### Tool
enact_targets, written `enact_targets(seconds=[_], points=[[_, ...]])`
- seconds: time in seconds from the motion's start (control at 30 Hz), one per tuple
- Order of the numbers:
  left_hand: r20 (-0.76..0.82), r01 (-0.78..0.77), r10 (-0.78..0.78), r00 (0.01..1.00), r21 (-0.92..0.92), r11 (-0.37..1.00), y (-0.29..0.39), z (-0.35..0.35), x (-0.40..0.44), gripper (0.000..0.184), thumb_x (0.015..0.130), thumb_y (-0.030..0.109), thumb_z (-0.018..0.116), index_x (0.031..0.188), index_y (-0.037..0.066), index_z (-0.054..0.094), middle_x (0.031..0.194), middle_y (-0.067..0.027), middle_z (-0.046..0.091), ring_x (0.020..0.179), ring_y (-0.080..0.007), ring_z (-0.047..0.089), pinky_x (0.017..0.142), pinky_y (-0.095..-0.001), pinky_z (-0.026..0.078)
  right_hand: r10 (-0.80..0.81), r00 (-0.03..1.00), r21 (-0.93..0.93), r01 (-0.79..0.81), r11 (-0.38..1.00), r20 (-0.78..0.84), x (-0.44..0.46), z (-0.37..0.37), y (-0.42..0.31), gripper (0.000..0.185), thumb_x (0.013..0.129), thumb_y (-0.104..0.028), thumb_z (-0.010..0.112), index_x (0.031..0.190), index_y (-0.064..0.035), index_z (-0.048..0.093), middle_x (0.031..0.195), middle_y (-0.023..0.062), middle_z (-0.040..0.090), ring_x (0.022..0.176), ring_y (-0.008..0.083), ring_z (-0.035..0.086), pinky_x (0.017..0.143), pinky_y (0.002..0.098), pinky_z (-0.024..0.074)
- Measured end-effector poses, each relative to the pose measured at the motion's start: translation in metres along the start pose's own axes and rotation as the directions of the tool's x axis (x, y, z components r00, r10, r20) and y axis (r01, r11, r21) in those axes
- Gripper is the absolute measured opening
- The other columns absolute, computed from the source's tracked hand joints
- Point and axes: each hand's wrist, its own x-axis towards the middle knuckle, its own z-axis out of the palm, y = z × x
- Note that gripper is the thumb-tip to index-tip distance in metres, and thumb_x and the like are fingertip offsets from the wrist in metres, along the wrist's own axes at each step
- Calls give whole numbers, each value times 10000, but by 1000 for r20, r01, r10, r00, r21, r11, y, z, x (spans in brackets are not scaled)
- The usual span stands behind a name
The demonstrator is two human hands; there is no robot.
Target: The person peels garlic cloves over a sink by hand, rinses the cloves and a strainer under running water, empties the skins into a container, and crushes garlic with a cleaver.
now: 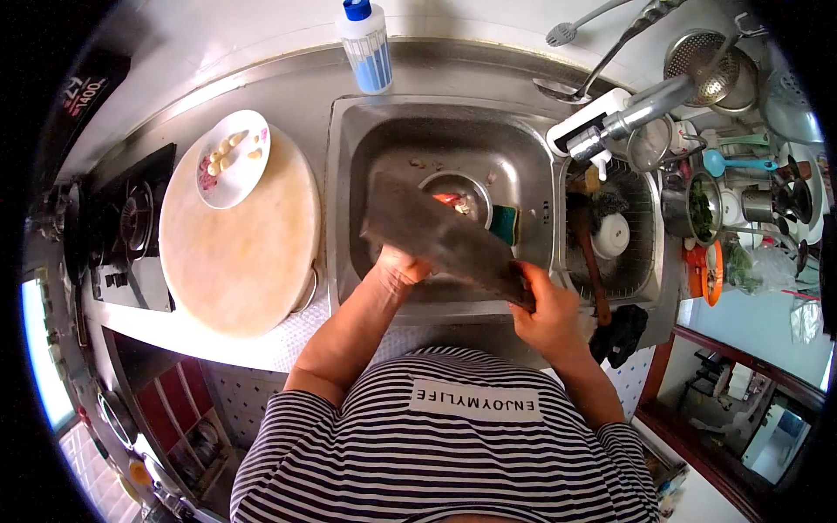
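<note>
A broad, dark cleaver (440,235) is held tilted over the sink (353,279). My right hand (549,305) is closed around its handle end. Behind the blade is my left hand (405,263), at or against its underside; the blade hides the fingers. Partly covered by the cleaver, a metal bowl (482,193) sits in the basin with something red (448,200) and pale bits in it. Beside the bowl lies a green and yellow sponge (506,225).
A round cutting board (240,270) on the left bears a white plate (235,187) with peeled garlic cloves (224,155). Behind the sink stands a blue-capped bottle (367,52). The faucet (628,118) reaches in from the right, above a smaller basin with a white bowl (611,235).
</note>
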Motion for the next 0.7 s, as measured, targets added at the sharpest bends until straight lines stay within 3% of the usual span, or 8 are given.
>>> enact_targets(seconds=[0.13, 0.2, 0.23, 0.3, 0.53, 0.63, 0.7], points=[[36, -157, 153, 988, 183, 971, -10, -8, -11, 335, 884, 201, 601, 1172, 51, 520, 1043, -71, 608, 942, -151, 593, 821, -282, 500, -171, 985, -78, 170, 982, -12, -1, 1, -10, 576, 622, -34, 695, 1164, -10, 501, 845, 183, 632, 729, 310, 647, 622, 381, 509], [96, -47, 49, 994, -26, 999, -9, -6, -16, 309, 882, 197, 597, 1142, 43, 538, 1018, -69, 613, 927, -153, 597, 813, -288, 507, -208, 978, -67, 207, 976, -10, -2, 1, -13, 582, 604, -15, 688, 1155, -2, 500, 828, 170, 629, 726, 308, 640, 633, 378, 506], [95, -50, 52, 994, -27, 998, -8, -4, -19, 309, 882, 197, 597, 1142, 43, 538, 1018, -69, 613, 927, -153, 597, 813, -288, 507, -211, 978, -67, 210, 975, -8, -3, 1, -14, 582, 604, -15, 688, 1155, -2, 500, 828, 170, 629, 726, 308, 640, 633, 378, 506], [322, 107, -47, 946, -171, 980, -6, 0, -23, 315, 873, 216, 594, 1133, 41, 555, 1044, -79, 620, 942, -173, 604, 833, -314, 511, -281, 958, -93, 275, 957, -60, -2, 1, -16, 582, 596, -6, 687, 1147, 2, 500, 801, 160, 622, 710, 309, 633, 628, 379, 503], [305, -8, 71, 950, -202, 979, -16, 5, -33, 351, 865, 243, 573, 1147, 34, 561, 1124, -119, 610, 989, -227, 608, 877, -385, 506, -314, 949, -157, 304, 940, -41, 1, -6, -19, 576, 602, -24, 698, 1140, 18, 498, 775, 145, 616, 679, 293, 627, 594, 374, 495], [273, -36, 100, 957, -229, 973, -18, 8, -34, 350, 867, 243, 567, 1149, 36, 558, 1105, -123, 616, 989, -234, 607, 872, -390, 509, -308, 949, -177, 292, 940, -69, 4, -10, -26, 430, 641, 55, 643, 1062, 19, 563, 723, 163, 620, 593, 285, 630, 523, 342, 484], [230, -112, 143, 963, -143, 983, -18, 5, -33, 343, 865, 232, 570, 1147, 38, 556, 1095, -123, 618, 990, -229, 607, 865, -386, 513, -310, 950, -190, 297, 936, -41, 4, -11, -25, 530, 665, -128, 715, 1132, 8, 507, 718, 116, 607, 620, 251, 622, 549, 352, 489]])
